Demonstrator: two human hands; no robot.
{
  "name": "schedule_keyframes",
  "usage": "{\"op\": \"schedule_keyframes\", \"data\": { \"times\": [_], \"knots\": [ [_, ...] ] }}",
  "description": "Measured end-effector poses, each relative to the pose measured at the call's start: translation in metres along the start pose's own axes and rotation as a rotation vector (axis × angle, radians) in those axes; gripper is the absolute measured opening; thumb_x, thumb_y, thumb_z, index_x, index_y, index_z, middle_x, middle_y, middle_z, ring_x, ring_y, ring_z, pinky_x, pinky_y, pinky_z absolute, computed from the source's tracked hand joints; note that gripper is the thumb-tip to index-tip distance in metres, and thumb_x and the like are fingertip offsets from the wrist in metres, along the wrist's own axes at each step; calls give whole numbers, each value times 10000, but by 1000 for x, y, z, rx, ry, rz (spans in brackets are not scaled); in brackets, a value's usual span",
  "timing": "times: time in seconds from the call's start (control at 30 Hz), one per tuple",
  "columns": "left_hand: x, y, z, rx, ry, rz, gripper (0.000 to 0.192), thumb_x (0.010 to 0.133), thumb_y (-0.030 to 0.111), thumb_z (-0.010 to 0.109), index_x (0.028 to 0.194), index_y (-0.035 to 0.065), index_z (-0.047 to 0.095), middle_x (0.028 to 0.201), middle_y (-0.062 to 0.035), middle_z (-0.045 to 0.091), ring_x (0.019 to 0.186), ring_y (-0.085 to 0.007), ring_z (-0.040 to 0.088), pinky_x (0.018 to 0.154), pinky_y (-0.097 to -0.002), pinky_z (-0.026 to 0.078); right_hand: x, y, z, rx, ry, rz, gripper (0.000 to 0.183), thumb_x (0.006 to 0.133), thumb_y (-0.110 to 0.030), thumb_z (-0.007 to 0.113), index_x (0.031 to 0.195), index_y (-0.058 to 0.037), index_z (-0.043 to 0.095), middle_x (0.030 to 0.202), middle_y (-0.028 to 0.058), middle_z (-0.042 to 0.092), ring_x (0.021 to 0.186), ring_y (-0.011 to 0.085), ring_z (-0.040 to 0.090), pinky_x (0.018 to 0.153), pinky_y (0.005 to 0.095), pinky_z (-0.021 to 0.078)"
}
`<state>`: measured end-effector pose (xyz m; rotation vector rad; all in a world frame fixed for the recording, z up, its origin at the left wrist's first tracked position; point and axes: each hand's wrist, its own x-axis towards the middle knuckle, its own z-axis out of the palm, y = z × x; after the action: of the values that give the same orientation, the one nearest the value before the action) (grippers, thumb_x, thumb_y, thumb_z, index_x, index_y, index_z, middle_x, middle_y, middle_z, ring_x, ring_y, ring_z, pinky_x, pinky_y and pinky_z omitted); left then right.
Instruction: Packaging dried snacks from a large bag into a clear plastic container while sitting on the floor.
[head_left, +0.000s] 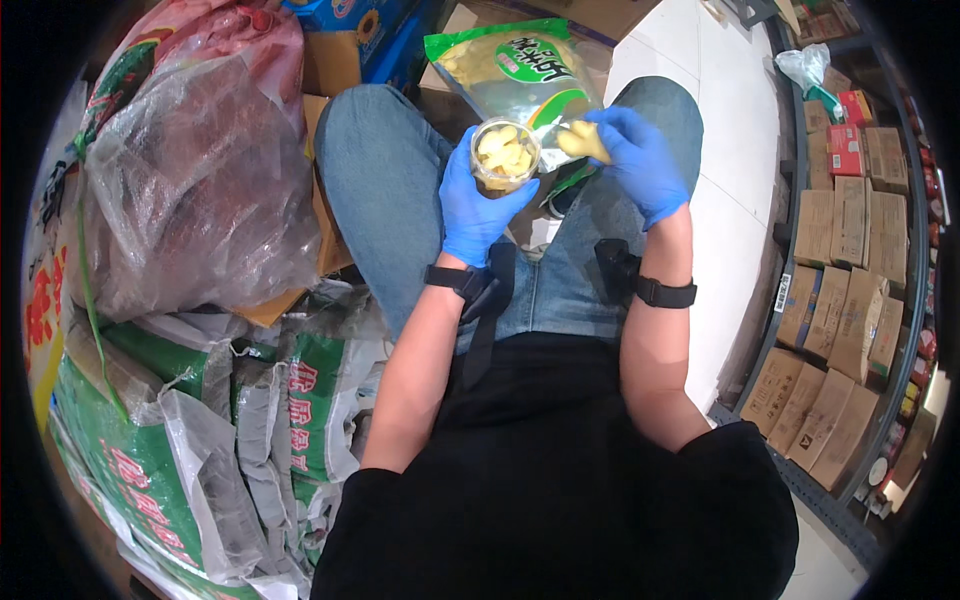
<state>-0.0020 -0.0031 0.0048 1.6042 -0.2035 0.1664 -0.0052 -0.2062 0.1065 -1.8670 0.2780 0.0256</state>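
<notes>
My left hand (480, 202), in a blue glove, is closed around a small clear plastic cup (504, 178) partly filled with pale yellow pieces (505, 154) of food. Just right of the cup, my right hand (637, 161), also gloved in blue, pinches some pale yellow pieces (581, 142) between thumb and fingers; how many cannot be told. Beyond both hands lies a large clear and green plastic bag (491, 79) with more such pieces in its upper left part. The cup's opening faces up towards me.
My knees flank the work. On the left are a plastic-wrapped bundle (202, 180) and stacked green and white sacks (135, 457). A blue carton (349, 30) stands at the upper left. To the right, past white floor tiles (720, 202), a metal shelf holds cardboard boxes (847, 225).
</notes>
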Motion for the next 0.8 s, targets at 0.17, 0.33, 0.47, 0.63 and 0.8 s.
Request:
{"op": "schedule_keyframes", "data": {
  "times": [0.17,0.33,0.47,0.63,0.8],
  "knots": [
    [-1,0,0,92,-3,73,803,657,178,913,1324,-16,509,1223,-150,628,1117,-248,625,978,-361,503,-17,-46,16,115,-2,-53,237,971,-159,604,1146,-11,664,906,69,690,734,106,626,646,256,519],
    [-3,6,0,266,-16,145,842,662,195,916,1353,-31,490,1259,-150,611,1143,-227,622,985,-356,505,-2,-8,36,-61,-145,-166,374,865,-146,694,1212,-14,647,949,82,700,828,128,639,763,283,535],
    [-1,4,0,262,-28,152,877,650,224,925,1362,-33,483,1255,-178,607,1142,-264,627,977,-370,510,-2,-13,36,-69,-182,-228,423,828,-76,646,1244,-5,614,1004,102,693,835,147,644,794,296,536],
    [-3,0,2,247,5,182,881,614,299,924,1323,-5,497,1182,-210,625,1070,-391,609,936,-464,492,-7,-19,39,81,-208,-95,401,832,-52,640,1229,2,617,1014,102,690,848,175,655,809,299,535],
    [-1,2,2,251,-4,193,891,610,316,925,1319,-9,495,1185,-203,622,1070,-394,607,941,-471,488,-9,-27,45,40,-302,11,350,827,-67,658,1168,12,657,997,118,700,858,193,666,822,301,536]
  ]
}}
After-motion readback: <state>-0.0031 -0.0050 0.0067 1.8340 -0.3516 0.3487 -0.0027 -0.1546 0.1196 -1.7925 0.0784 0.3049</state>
